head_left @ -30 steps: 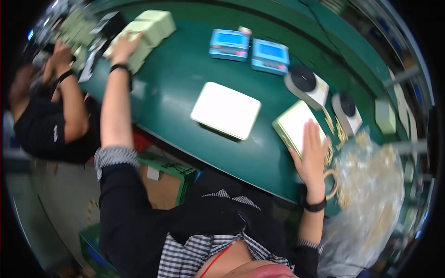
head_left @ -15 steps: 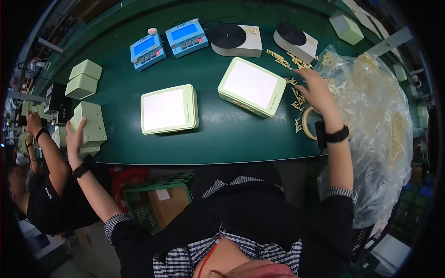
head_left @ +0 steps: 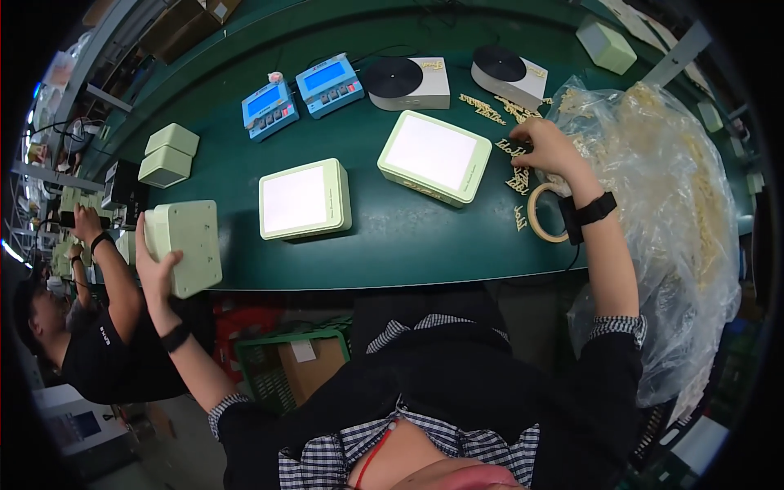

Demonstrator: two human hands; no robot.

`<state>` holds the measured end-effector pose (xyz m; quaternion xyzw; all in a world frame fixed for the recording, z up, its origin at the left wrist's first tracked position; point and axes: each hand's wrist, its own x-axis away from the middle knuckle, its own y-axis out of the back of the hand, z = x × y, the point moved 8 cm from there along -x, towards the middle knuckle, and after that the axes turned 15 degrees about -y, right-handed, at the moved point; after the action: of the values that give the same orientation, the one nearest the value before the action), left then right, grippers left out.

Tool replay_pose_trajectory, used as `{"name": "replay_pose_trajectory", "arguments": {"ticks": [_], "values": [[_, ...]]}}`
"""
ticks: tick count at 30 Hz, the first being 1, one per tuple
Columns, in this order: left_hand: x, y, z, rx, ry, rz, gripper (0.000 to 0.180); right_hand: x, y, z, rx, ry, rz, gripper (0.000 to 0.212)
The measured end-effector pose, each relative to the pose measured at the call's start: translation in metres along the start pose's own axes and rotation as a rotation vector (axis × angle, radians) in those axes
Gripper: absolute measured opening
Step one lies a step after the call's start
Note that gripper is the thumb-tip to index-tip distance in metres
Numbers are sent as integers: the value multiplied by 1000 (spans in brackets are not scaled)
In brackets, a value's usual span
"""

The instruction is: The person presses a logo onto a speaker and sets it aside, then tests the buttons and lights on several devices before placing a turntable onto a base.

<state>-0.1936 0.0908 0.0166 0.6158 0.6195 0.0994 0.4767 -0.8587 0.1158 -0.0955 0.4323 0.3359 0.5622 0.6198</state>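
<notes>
My left hand [head_left: 157,265] is closed around a pale green box-shaped case [head_left: 194,249], tilted at the table's left front edge, thumb on its flat face with small holes. On the right, my right hand [head_left: 549,147] hovers over a scatter of cut-out wooden words [head_left: 516,181], fingers bent, thumb and fingertips apart. Whether a fingertip touches a piece I cannot tell. Between my hands lie two pale green cases with white faces, one case [head_left: 304,198] left of centre and another case [head_left: 435,157] farther right. A tan tape roll [head_left: 535,214] sits beside my right wrist.
Two blue devices with screens [head_left: 270,109] and two white boxes with black discs [head_left: 418,84] line the back. A large clear plastic bag [head_left: 653,220] of wooden pieces fills the right. More green cases [head_left: 167,163] stand at left, near a co-worker [head_left: 114,327]. A green crate [head_left: 265,371] is below.
My left hand has lifted the green case and drawn it nearer and to the right, tilting it. My right hand's fingers have curled in over the wooden words. The whole view has shifted slightly.
</notes>
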Motion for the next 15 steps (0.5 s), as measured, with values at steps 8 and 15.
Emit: {"name": "replay_pose_trajectory", "arguments": {"ticks": [8,15], "values": [[9,-126,-256,139,-541,506,115,-67,-4,24,41,115,-281,35],[25,-226,-287,-52,-687,667,118,-91,-21,19,-13,-77,-45,24]]}}
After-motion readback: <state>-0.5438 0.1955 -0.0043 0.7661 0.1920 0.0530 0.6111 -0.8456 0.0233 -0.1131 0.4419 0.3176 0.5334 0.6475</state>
